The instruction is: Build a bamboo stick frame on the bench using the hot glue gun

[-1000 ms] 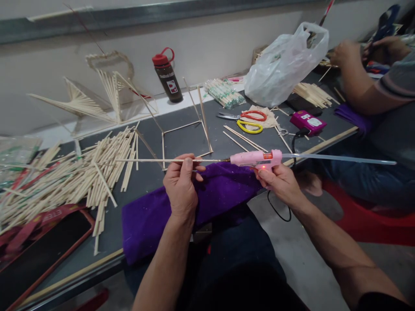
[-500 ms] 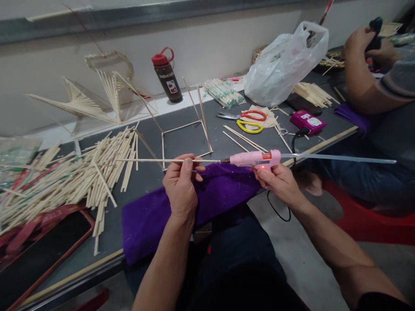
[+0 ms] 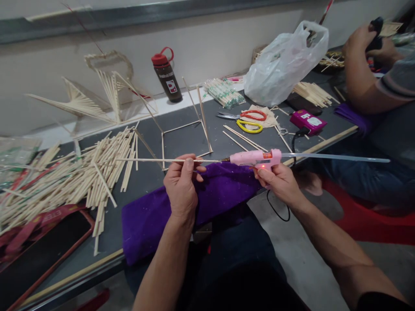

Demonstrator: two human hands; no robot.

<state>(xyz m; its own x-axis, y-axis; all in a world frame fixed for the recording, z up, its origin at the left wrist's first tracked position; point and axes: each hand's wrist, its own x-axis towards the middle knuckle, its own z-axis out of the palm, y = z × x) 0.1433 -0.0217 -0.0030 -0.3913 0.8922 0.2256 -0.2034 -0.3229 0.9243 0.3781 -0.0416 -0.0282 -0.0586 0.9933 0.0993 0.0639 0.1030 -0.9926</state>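
Observation:
Between thumb and fingers, my left hand (image 3: 183,181) pinches a thin wooden stick (image 3: 145,160), which lies level. My right hand (image 3: 277,178) is wrapped round the handle of a pink hot glue gun (image 3: 248,158). Its nozzle is at the stick's right end, and a small red light glows on its side. A long clear glue stick (image 3: 337,158) juts out of the gun's back. Beneath both hands a purple cloth (image 3: 149,220) hangs over the table edge. Just beyond my left hand stands an open frame of glued sticks (image 3: 181,127).
Loose sticks (image 3: 87,177) are heaped at left, near a phone (image 3: 48,259). Scissors (image 3: 249,121), a bottle (image 3: 167,77), a plastic bag (image 3: 282,65) and a purple power adapter (image 3: 308,122) stand or lie farther back. Another person's arm (image 3: 363,77) is at right.
The glue stick behind the gun sticks out slightly less than before. Both hands, the wooden stick and the gun have hardly moved.

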